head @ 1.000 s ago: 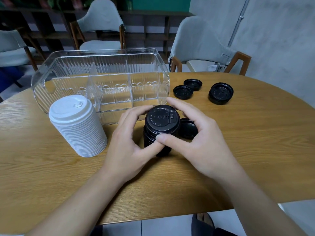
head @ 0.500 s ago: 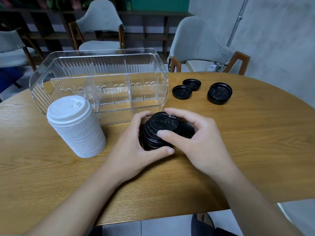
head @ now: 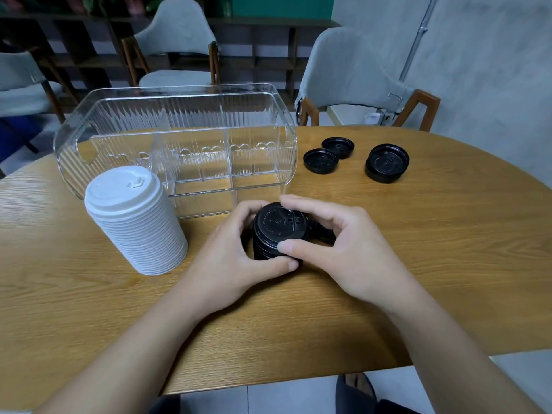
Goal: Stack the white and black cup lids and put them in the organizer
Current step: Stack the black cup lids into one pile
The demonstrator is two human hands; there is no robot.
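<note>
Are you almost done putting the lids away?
Not yet. The white lids are stacked. The left hand and right hand grip the black stack. Loose black lids and a small pile wait on the table. The organizer holds no lids yet.

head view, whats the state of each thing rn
white lid stack: upright on table, untouched
black lid stack: upright, gripped by both hands
left hand: fingers curled round black stack
right hand: fingers curled round black stack
organizer: empty
loose black lids: unstacked, right of organizer
</note>
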